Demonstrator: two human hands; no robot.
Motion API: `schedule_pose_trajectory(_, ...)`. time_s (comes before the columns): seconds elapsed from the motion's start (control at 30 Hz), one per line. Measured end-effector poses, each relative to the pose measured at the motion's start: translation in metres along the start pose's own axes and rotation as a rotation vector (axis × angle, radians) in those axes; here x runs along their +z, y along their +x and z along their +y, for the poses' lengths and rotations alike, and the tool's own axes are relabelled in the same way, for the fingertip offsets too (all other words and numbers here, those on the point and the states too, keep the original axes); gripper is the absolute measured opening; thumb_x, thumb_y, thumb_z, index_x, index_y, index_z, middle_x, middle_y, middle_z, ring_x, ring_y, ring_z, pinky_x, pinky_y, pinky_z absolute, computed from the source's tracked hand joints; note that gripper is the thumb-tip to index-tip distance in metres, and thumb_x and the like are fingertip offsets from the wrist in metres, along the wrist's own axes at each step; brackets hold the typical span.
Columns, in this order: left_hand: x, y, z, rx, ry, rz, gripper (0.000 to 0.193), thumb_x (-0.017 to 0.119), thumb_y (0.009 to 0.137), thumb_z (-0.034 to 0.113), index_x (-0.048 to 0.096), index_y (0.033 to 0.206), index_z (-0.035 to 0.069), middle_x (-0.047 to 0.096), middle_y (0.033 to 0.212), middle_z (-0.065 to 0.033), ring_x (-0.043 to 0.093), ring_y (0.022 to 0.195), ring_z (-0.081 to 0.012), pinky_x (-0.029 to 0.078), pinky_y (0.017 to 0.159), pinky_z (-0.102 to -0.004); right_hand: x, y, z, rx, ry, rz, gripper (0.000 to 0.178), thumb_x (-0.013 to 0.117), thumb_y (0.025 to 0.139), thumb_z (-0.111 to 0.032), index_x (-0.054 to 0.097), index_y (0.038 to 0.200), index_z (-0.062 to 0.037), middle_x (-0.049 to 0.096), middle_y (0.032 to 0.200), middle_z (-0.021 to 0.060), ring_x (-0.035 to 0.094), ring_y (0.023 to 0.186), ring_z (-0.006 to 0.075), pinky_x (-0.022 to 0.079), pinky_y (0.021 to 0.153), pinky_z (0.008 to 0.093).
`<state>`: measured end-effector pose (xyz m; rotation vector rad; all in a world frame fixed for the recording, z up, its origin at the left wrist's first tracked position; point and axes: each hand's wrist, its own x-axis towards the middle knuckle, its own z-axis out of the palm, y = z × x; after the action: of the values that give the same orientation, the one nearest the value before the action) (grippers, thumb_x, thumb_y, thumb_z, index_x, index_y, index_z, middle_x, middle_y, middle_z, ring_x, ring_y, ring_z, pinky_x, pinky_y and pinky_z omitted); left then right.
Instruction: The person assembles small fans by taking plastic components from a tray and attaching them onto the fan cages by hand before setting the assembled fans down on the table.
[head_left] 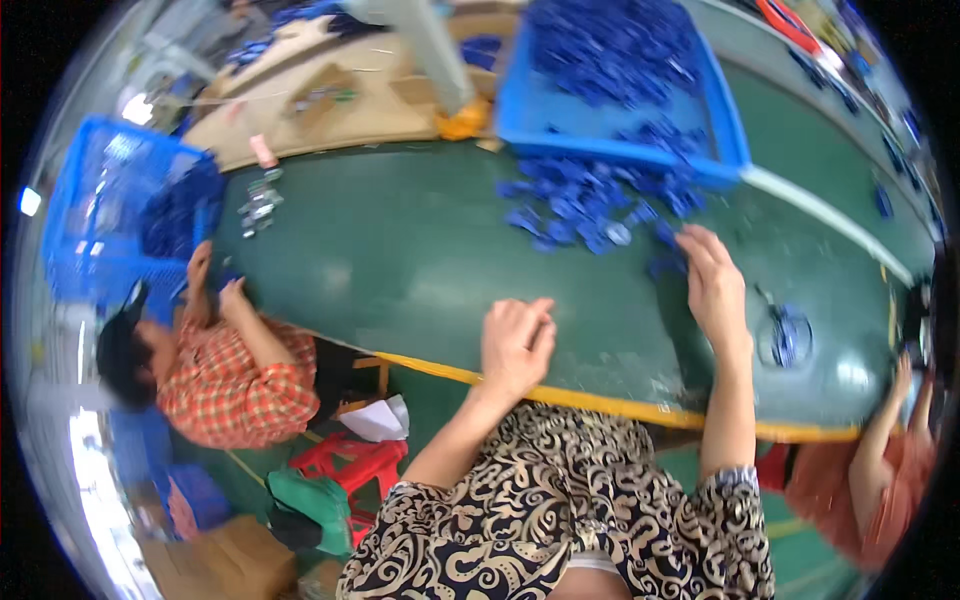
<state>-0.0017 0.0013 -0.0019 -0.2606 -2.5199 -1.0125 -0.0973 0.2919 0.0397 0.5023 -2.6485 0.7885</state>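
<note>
My right hand (716, 285) reaches over the green tabletop with its fingers bent together at the edge of some small blue plastic pieces (667, 262). It seems to pinch one of them, though blur hides the exact grip. A loose heap of similar blue pieces (575, 205) lies just beyond, against the front of a blue tray (740, 150). Nearer the table's front edge, my left hand (515, 345) hovers with curled fingers and the thumb against the forefinger. Anything between those fingertips is too small to make out.
More blue pieces (615, 45) fill the tray. Right of my right hand sits a round clear dish (787, 338) holding blue parts. On the left are a blue crate (115, 190), small shiny parts (261, 203) and a person in a checked shirt (235, 385). Another person (855, 485) works at right.
</note>
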Motion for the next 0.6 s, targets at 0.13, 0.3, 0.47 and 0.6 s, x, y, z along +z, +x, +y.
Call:
schedule_pose_trajectory(0.13,0.006,-0.007,-0.005,0.008,-0.026,0.012,0.018,0.069,0.090,0.012,0.069,0.108,0.009,0.064,0.083,-0.0065,0.061,0.086,-0.0307,0.047,0.077,-0.0452,0.032,0.005,0.005,-0.076,-0.003,-0.130,0.039,0.055,0.090,0.006,0.068,0.124,-0.0050,0.064,0.135,0.0164,0.061,0.122,0.0395,0.052,0.101,0.0448)
schedule_pose_trajectory(0.3,0.014,-0.013,-0.004,-0.001,-0.047,0.061,0.023,0.069,0.089,0.010,0.067,0.112,0.009,0.065,0.089,-0.0048,0.061,0.092,-0.0283,0.047,0.081,-0.0427,0.033,-0.011,0.013,-0.076,-0.010,-0.042,0.032,0.062,0.090,0.002,0.068,0.122,-0.0031,0.065,0.126,0.0170,0.063,0.118,0.0375,0.051,0.102,0.0430)
schedule_pose_trajectory(0.47,0.015,-0.016,-0.005,-0.029,-0.002,0.051,0.024,0.069,0.089,0.009,0.067,0.113,0.010,0.064,0.089,-0.0048,0.061,0.093,-0.0283,0.047,0.082,-0.0436,0.047,-0.007,0.026,-0.100,0.107,-0.010,0.028,0.062,0.093,-0.001,0.068,0.120,-0.0013,0.065,0.121,0.0173,0.064,0.109,0.0396,0.053,0.094,0.0454)
schedule_pose_trajectory(0.6,0.018,-0.009,-0.007,-0.020,0.001,0.063,0.024,0.069,0.089,0.009,0.067,0.112,0.010,0.064,0.089,-0.0049,0.061,0.093,-0.0283,0.047,0.082,-0.0436,0.057,-0.005,0.037,0.004,0.108,0.043,0.035,0.061,0.097,-0.001,0.063,0.132,-0.0020,0.068,0.114,0.0199,0.067,0.102,0.0389,0.054,0.090,0.0422)
